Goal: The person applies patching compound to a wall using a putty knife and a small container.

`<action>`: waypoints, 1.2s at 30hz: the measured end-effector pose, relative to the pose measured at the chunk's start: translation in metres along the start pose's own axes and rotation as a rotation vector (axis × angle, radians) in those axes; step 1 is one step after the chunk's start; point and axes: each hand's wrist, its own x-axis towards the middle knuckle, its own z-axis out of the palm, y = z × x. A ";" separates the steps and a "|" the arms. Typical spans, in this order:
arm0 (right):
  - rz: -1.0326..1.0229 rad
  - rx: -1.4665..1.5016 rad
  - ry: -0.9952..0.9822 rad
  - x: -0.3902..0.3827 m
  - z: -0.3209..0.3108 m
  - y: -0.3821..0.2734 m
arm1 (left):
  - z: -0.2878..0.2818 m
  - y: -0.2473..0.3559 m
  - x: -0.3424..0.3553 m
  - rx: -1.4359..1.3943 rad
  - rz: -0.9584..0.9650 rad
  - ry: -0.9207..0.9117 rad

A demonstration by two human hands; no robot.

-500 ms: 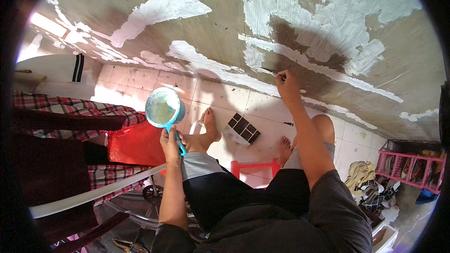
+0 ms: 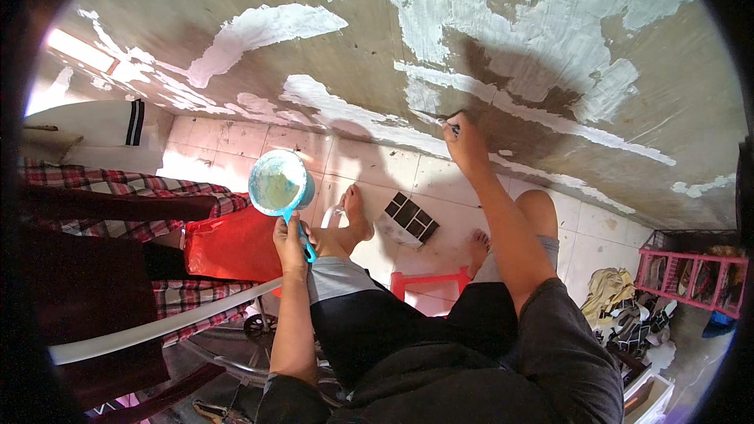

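Note:
My left hand is closed round the handle of a light blue plastic dipper. Whitish paste coats its inside and lies in the bottom. Low on the grey wall, my right hand grips a putty knife, most of it hidden by my fingers. The thin blade lies against or very close to the wall, beside a white smeared strip running along the wall's foot. Further white patches cover parts of the wall above.
Between my bare feet lies a black-and-white block-patterned object on pale floor tiles. A red stool stands beneath me. To the left are a red bag, plaid cloth and a wheeled metal frame. At right sits a pink rack.
My right hand has moved a little to the left along the wall with the putty knife. The left hand still holds the dipper in nearly the same place. The view has shifted slightly.

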 end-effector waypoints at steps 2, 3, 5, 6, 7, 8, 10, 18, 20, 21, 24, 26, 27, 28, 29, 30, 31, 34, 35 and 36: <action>0.065 0.016 -0.018 0.001 -0.021 -0.022 | -0.007 -0.003 -0.001 -0.008 0.012 0.004; 0.095 0.020 -0.028 0.002 -0.038 -0.037 | -0.009 -0.005 -0.003 -0.017 0.016 0.007; 0.001 0.076 0.042 0.001 -0.065 -0.048 | -0.009 -0.004 -0.004 -0.024 0.010 0.018; -0.047 0.103 0.076 0.000 -0.076 -0.053 | -0.008 -0.004 -0.005 -0.029 0.006 0.025; -0.025 0.092 0.064 -0.002 -0.086 -0.062 | -0.008 -0.004 -0.006 -0.033 0.000 0.027; -0.004 0.081 0.051 -0.003 -0.095 -0.070 | -0.007 -0.004 -0.006 -0.037 -0.007 0.030; 0.020 0.063 0.022 -0.006 -0.096 -0.070 | -0.004 -0.003 -0.004 -0.040 -0.011 0.020; -0.018 0.037 -0.019 -0.001 -0.013 -0.041 | -0.004 0.000 -0.004 -0.043 0.006 0.012; -0.014 0.064 0.028 0.004 -0.020 -0.042 | -0.003 0.002 -0.002 -0.024 0.005 0.021; -0.013 0.074 0.048 0.005 -0.029 -0.046 | -0.005 0.000 -0.002 -0.015 0.011 0.024; -0.025 0.108 0.061 0.007 -0.069 -0.070 | -0.007 -0.001 -0.005 -0.035 -0.002 0.034; -0.004 0.124 0.040 0.001 -0.096 -0.092 | -0.008 -0.003 -0.006 -0.046 -0.011 0.037; 0.010 0.135 0.039 -0.001 -0.104 -0.097 | -0.007 -0.002 -0.004 -0.039 -0.010 0.031; 0.002 0.133 0.022 -0.002 -0.100 -0.095 | -0.006 -0.001 -0.003 -0.033 -0.008 0.026; -0.006 0.132 0.005 -0.004 -0.091 -0.090 | -0.006 -0.002 -0.004 -0.030 -0.013 0.029; -0.012 0.132 -0.008 -0.006 -0.081 -0.085 | -0.004 0.000 -0.004 -0.024 -0.015 0.026; -0.030 0.100 0.000 -0.008 -0.068 -0.080 | -0.003 0.002 -0.004 -0.016 -0.016 0.023; -0.067 0.051 0.018 -0.006 -0.033 -0.065 | 0.000 0.003 -0.003 -0.001 0.006 0.015; -0.063 0.065 0.027 -0.004 -0.027 -0.059 | 0.002 0.003 -0.002 0.000 0.005 0.006; -0.062 0.081 0.027 -0.002 -0.025 -0.060 | 0.001 0.003 -0.002 0.000 0.002 0.007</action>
